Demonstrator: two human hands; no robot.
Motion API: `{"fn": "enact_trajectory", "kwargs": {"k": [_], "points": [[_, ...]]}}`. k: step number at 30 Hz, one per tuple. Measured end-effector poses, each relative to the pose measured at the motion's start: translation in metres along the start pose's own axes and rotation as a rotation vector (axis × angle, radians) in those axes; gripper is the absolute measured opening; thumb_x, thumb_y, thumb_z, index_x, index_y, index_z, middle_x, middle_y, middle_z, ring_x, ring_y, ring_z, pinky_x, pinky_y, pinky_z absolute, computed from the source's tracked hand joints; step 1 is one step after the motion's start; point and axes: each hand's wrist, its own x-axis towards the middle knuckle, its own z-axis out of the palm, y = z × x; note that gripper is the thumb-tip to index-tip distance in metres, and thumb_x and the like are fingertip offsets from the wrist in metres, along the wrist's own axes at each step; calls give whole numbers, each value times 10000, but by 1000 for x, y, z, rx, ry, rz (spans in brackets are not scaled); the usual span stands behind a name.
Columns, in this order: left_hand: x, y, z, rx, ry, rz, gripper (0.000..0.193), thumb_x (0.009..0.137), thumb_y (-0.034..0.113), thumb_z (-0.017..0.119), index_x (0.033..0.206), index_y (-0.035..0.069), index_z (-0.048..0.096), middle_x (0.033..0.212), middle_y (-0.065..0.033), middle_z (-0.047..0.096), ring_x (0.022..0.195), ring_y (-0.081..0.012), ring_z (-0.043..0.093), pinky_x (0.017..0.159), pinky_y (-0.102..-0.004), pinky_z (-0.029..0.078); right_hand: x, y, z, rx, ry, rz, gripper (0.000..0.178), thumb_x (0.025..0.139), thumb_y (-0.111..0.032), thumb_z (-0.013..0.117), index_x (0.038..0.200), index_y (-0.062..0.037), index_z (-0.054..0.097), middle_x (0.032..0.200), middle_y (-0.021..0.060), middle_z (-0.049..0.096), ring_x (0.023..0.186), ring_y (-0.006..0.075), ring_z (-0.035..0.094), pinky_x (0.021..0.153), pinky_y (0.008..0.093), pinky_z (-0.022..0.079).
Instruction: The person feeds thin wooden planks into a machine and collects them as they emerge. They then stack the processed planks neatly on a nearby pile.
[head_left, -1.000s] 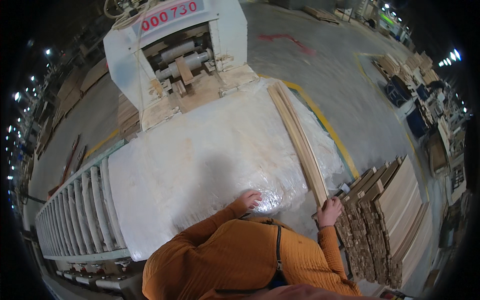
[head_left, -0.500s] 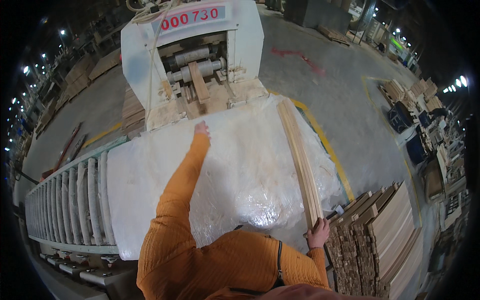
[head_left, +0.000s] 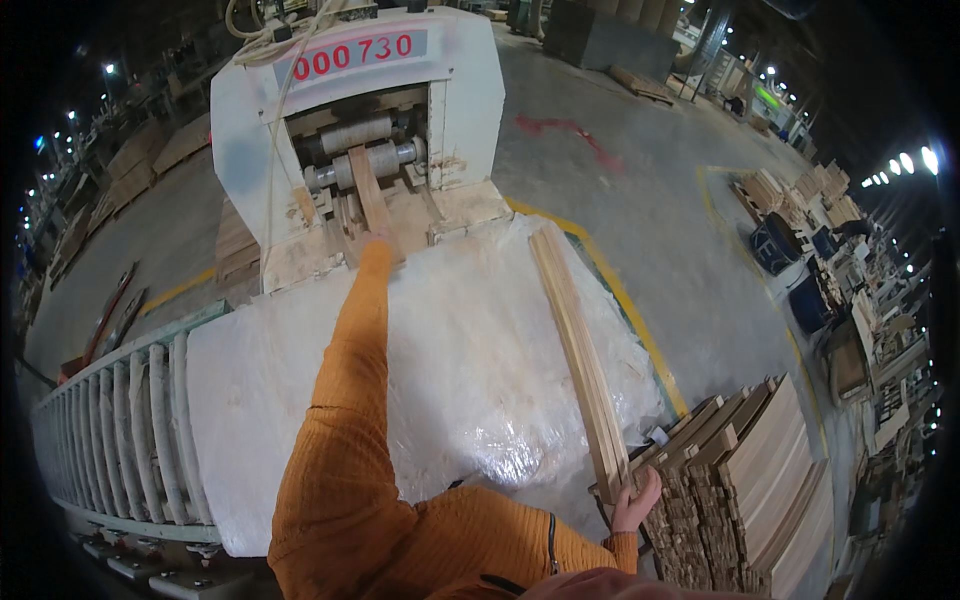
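Note:
My left hand (head_left: 376, 246) reaches to the machine's mouth and closes around the near part of a narrow wooden board (head_left: 369, 190). The board's far end lies between the metal rollers (head_left: 368, 163); my sleeve and hand cover some of its near part. At the lower right, my right hand (head_left: 634, 502) is beside the near end of several long wooden strips (head_left: 580, 350) lying side by side. Its fingers are stretched and apart, with the thumb close to the strip ends. These strips rest on the plastic-wrapped table (head_left: 450, 350) in front of me.
A white machine (head_left: 470, 110) stands at the far side of the table. On the left is a roller conveyor (head_left: 120, 430). A tall stack of wooden slats (head_left: 740, 480) rises at the lower right, close to my right hand. Yellow lines mark the grey floor (head_left: 640, 200).
My left hand has moved forward from above the table onto the board, which now extends farther toward me. My right hand has loosened from the strip ends. The view has shifted slightly.

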Motion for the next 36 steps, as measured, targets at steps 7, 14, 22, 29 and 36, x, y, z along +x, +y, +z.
{"fn": "enact_trajectory", "kwargs": {"k": [7,14,22,29,36], "points": [[-49,-9,-9,14,-73,-64,574,912,449,498,1243,-18,455,1159,-296,585,1072,-453,569,876,-484,464,8,-10,23,247,-47,17,471,855,-47,567,1303,25,442,1262,194,476,1174,340,458,1012,416,347],[-103,-6,-22,34,-144,-171,591,924,468,459,1241,-30,421,1150,-291,595,1041,-437,597,884,-477,481,5,-2,22,412,-60,20,417,821,-31,577,1231,12,512,1149,159,548,1067,294,521,923,385,409],[-165,-5,-42,149,-119,-146,591,911,441,489,1246,-40,413,1146,-289,595,1043,-423,602,888,-462,488,-32,39,-8,520,22,129,344,870,-47,556,1209,6,535,1094,132,586,988,236,562,837,344,445],[-212,-16,-57,-21,-112,-84,740,796,522,648,1139,-108,464,1039,-280,618,921,-382,643,746,-457,525,-56,68,-26,614,-18,241,281,909,-69,553,1178,16,555,1006,108,628,859,190,590,754,306,478],[-288,-48,-57,-356,-239,-129,799,712,519,765,1190,-43,459,998,-183,608,809,-302,623,653,-423,533,-38,56,-28,607,-178,39,241,922,-130,572,1096,35,599,904,103,645,807,172,594,741,297,480]]}}
